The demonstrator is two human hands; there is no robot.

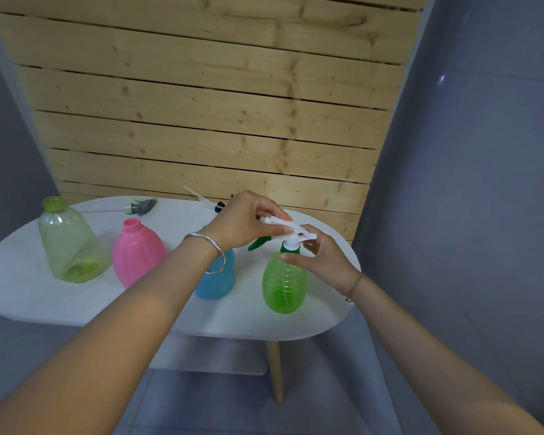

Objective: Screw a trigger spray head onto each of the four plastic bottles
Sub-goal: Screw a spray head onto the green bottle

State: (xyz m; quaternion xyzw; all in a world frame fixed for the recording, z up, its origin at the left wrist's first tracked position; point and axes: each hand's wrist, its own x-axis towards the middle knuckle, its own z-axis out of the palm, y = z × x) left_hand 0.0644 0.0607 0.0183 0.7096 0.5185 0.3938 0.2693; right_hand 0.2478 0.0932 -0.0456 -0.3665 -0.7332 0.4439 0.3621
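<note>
**Inspector A:** What do we record around the work?

**Inspector B:** We note a white oval table [25,287] in front of a wooden slat panel [201,105]. Along the table, left to right, stand a pale green bottle [71,243], a pink bottle [138,254] and a blue bottle [217,279]. The first two have open necks. At the far edge lies a grey spray head [142,207] with a light green collar. A black-collared spray head [219,207] lies further right.

**Inspector A:** Any obstructions?

**Inspector B:** The left forearm, which wears a silver bracelet [212,252], crosses the blue bottle and hides its neck. We cannot tell whether that bottle is capped. The left hand [248,224] also covers most of the black-collared spray head.

**Inspector A:** Where is the task item?

**Inspector B:** The green ribbed bottle [285,282] stands upright near the table's right end, just beside the blue bottle. A white spray head [291,238] with a green collar sits on its neck, and its green trigger points left. We cannot tell whether the collar is fully seated.

**Inspector A:** And the hands?

**Inspector B:** The left hand comes in from above with its fingers curled round the top of the white spray head, grasping it. The right hand [324,255] comes in from the right. Its thumb is on the bottle's shoulder just under the collar and its fingers curl behind the neck, pinching the green ribbed bottle.
</note>
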